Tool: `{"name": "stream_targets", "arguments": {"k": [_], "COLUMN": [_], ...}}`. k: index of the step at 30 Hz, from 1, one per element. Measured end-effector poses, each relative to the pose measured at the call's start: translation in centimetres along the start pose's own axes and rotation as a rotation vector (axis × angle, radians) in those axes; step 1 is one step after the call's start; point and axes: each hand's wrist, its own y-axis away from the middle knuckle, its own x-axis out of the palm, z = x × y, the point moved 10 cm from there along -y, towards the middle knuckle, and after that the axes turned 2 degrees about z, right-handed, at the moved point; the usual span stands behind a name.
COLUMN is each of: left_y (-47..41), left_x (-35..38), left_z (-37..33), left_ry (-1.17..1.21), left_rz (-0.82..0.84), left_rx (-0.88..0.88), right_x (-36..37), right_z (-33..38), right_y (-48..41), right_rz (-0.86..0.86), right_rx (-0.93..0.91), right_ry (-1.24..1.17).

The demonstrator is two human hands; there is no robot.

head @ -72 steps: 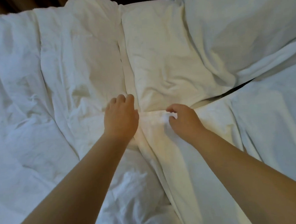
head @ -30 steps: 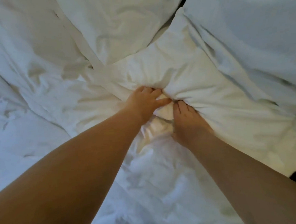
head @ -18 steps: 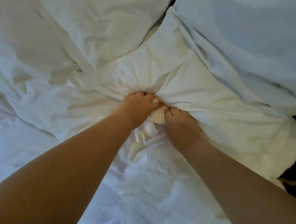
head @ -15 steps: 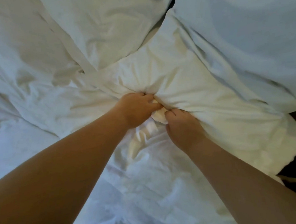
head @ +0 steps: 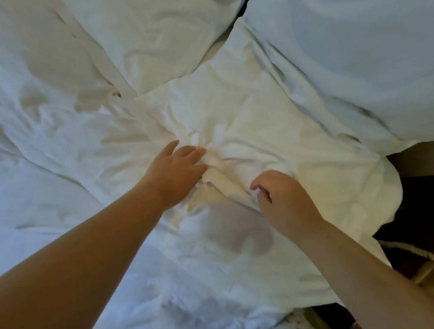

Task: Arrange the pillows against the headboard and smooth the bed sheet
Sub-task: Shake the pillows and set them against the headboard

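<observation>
The bed (head: pixel 47 207) is covered almost to its edges by a rumpled white bed sheet (head: pixel 86 153), with dark floor seen past the right edge. Three white pillows are seen: one large pillow (head: pixel 357 51) at the far right corner, a second pillow (head: pixel 150 32) at the far edge, and a third, creased pillow (head: pixel 273 134) lying nearer the right edge, partly tucked under the other two. Whether any of them is set against the headboard cannot be told, since no headboard is shown.

The creased pillow is judged to be light, soft and easily squashed, with a loose cover that bunches and slips over the filling; a firmer hold is likely to be had at its corners or side seams than at the gathered cloth in the middle.

The left hand (head: pixel 177 167) is laid on the bunched cloth at the near edge of that pillow, its fingers (head: pixel 192 153) loosely spread and touching the folds, with nothing clearly pinched. The right hand (head: pixel 282 195) is held just beside it, its fingers (head: pixel 259 184) curled and half open, the tips touching or barely above the cloth; no grip is shown
</observation>
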Motion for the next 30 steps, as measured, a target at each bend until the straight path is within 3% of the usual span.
{"name": "stream_targets", "arguments": {"k": [5, 9, 13, 20, 24, 27, 30], "left_y": [0.3, -0.5, -2.8, -6.1, -6.5, -5.4, -3.0], "left_x": [-2.9, -3.0, -2.9, -2.9, -2.5, -3.3, -3.0], "left_z": [-7.5, -13.7, -15.4, -15.7, -15.3, -14.7, -14.7], "left_ry": [-0.018, -0.079, -0.144, -0.044, 0.098, 0.173, 0.176], "left_rz": [-0.323, -0.412, -0.458, -0.302, -0.147, -0.139, -0.116], "left_rx": [0.216, 0.417, 0.417, 0.288, 0.341, 0.358, 0.299], "right_x": [0.6, 1.4, 1.4, -0.8, -1.3, -1.5, -2.8], "right_z": [-4.3, -7.4, -10.7, -11.9, -11.2, -11.6, -11.2], "right_y": [7.9, 10.6, 9.8, 6.3, 6.5, 8.5, 11.5], "right_rz": [0.032, 0.102, 0.115, -0.011, 0.100, 0.255, 0.200], "right_rx": [0.251, 0.249, 0.176, -0.064, -0.094, -0.075, -0.118], "right_ry": [0.254, 0.407, 0.528, 0.459, 0.333, 0.159, 0.215]}}
